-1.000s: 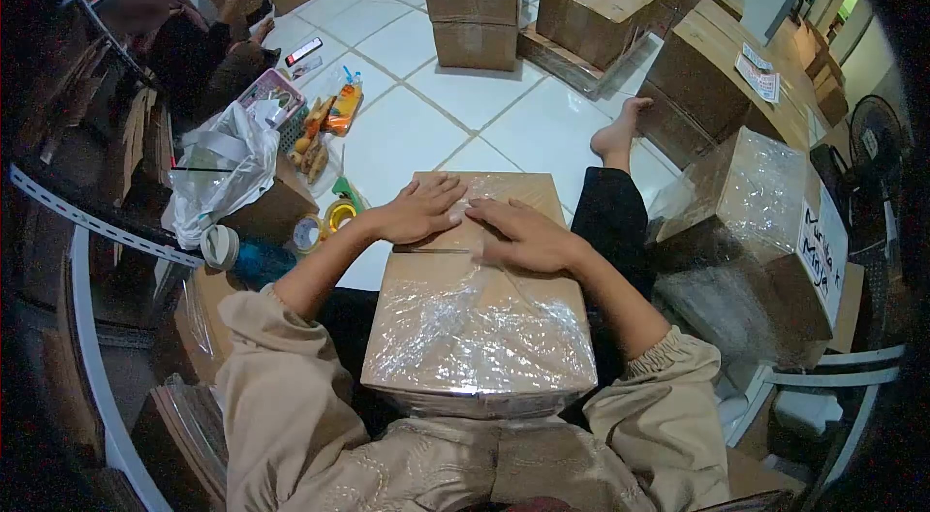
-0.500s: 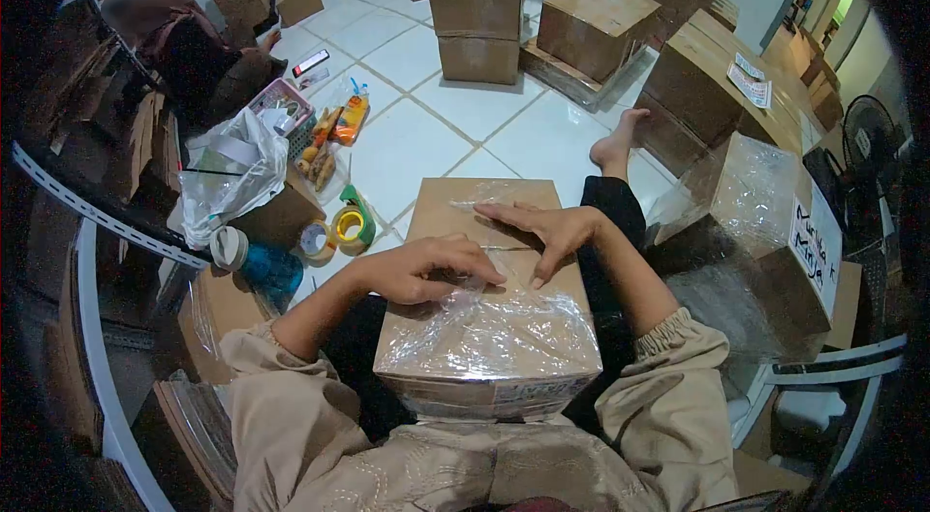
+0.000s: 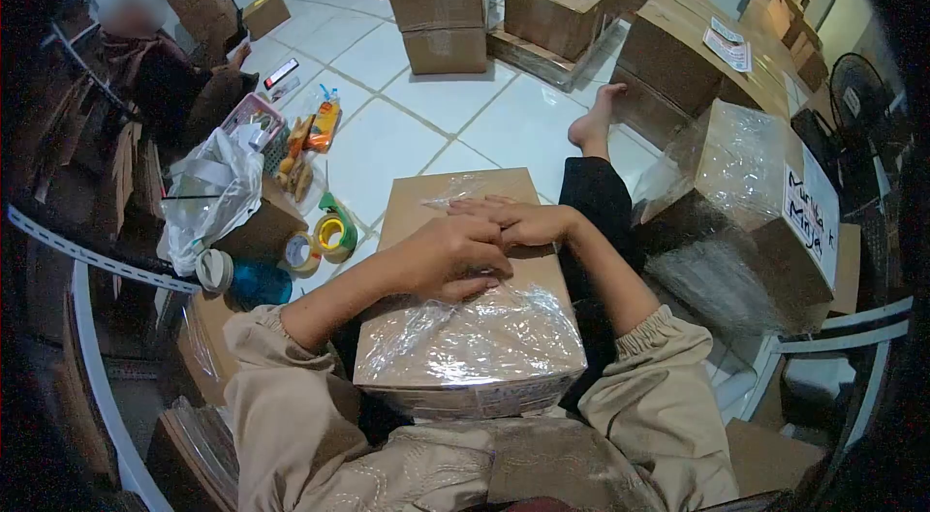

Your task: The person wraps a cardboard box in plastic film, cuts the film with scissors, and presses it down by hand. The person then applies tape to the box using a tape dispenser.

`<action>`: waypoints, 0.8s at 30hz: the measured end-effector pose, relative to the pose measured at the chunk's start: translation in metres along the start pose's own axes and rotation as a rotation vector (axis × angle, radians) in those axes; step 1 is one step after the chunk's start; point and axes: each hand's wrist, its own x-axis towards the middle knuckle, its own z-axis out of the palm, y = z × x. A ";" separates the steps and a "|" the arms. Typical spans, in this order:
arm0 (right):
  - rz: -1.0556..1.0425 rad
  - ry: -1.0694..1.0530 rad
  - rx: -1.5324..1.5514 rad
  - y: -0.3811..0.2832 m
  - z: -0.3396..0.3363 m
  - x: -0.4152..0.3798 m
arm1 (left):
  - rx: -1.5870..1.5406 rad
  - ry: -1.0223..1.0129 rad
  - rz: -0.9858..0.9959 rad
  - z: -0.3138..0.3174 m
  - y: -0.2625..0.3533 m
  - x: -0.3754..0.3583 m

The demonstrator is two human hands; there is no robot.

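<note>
A brown cardboard box (image 3: 407,207) rests between my legs, its near half covered in shiny clear plastic wrap (image 3: 475,342). My left hand (image 3: 453,258) is on top of the box, fingers curled and closed at the edge of the wrap. Just beyond it, my right hand (image 3: 523,223) lies palm down on the box top with its fingers stretched out towards the left. The two hands overlap or touch near the middle, and the left one partly hides the right fingertips' surroundings.
Left of the box are a green tape dispenser (image 3: 334,233), a tape roll (image 3: 302,252), a blue bottle (image 3: 257,281) and a white plastic bag (image 3: 213,197). A wrapped box (image 3: 756,168) stands at right. Stacked boxes (image 3: 441,18) are ahead. A person (image 3: 160,76) sits far left.
My right hand has come left and flattened beside my left hand. The left hand has moved slightly away from me and its fingers have curled more. The whole view has shifted slightly.
</note>
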 end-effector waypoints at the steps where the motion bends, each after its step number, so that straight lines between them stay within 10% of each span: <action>1: -0.012 0.016 0.005 0.001 0.002 0.000 | 0.120 0.002 0.080 0.000 0.001 0.004; 15: -0.105 0.128 -0.220 0.018 0.018 0.002 | 0.154 -0.104 -0.035 0.016 0.003 0.003; 18: -0.056 0.102 -0.204 0.014 0.016 0.000 | 0.324 0.140 0.209 0.022 0.006 0.011; 24: -0.062 0.056 -0.379 0.006 0.016 0.002 | 0.725 -0.015 0.514 0.024 -0.002 0.010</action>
